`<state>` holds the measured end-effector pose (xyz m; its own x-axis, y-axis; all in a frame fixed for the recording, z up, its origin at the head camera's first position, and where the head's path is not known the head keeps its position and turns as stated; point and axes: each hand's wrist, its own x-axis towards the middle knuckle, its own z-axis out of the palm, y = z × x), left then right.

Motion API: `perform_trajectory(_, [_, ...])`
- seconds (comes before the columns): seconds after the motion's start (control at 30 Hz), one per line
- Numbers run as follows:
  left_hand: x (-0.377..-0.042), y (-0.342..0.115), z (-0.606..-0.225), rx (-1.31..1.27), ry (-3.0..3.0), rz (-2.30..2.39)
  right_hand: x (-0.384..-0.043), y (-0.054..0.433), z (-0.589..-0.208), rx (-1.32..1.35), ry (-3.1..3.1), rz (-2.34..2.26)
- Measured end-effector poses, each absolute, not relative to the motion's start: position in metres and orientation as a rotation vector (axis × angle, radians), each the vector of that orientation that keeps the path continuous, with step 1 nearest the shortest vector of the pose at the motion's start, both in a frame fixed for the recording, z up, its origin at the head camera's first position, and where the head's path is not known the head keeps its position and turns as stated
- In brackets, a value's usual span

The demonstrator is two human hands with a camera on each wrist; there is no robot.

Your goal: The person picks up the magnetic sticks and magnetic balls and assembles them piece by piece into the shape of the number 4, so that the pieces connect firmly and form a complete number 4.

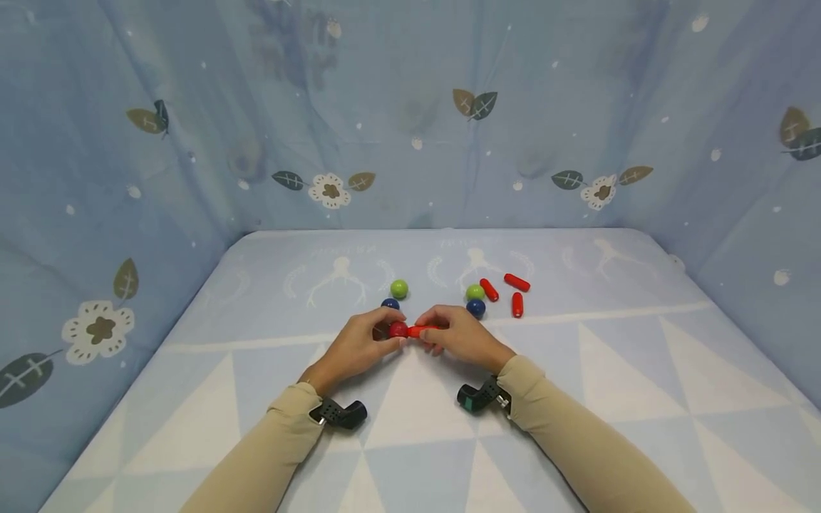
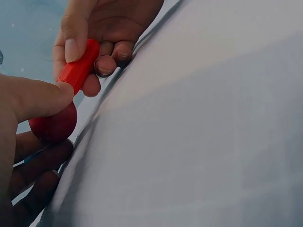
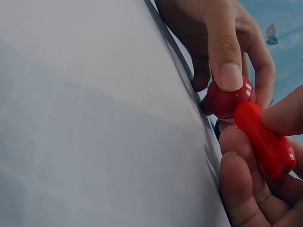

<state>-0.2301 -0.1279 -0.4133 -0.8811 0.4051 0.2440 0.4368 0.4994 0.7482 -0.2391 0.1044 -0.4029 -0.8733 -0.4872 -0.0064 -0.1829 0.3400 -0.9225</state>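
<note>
Between thumb and fingers, my left hand [image 1: 360, 343] pinches a glossy dark red ball [image 3: 226, 101]. My right hand [image 1: 467, 338] pinches a bright red grooved stick [image 3: 266, 142], with a small hole in the end away from the ball. In the head view the stick's other end [image 1: 415, 331] meets the ball's right side. Whether it is seated in the ball or only touching cannot be told. Just beyond my left fingers lies a blue ball [image 1: 390, 303], partly hidden by the hand. A green ball [image 1: 399, 288] lies behind it.
Beyond my right hand are a second green ball [image 1: 474, 292] and a second blue ball [image 1: 476, 308]. Three loose red sticks lie to their right, one [image 1: 517, 305] nearest me. Patterned blue cloth [image 1: 410, 128] hangs behind and beside the cloth-covered table [image 1: 288, 285].
</note>
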Motion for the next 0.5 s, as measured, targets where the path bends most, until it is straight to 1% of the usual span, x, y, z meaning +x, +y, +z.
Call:
perform_trajectory(0.23, [-0.2342,-0.1257,-0.412,-0.771,-2.697,-1.398,-0.2384,0.1079,-0.3976,-0.607,2.317,-1.554])
perform_trajectory(0.5, [-0.2295,-0.129,-0.4108,-0.653,-2.742,-1.42,-0.2396,0.1065,-0.3947,-0.525,2.325,-1.502])
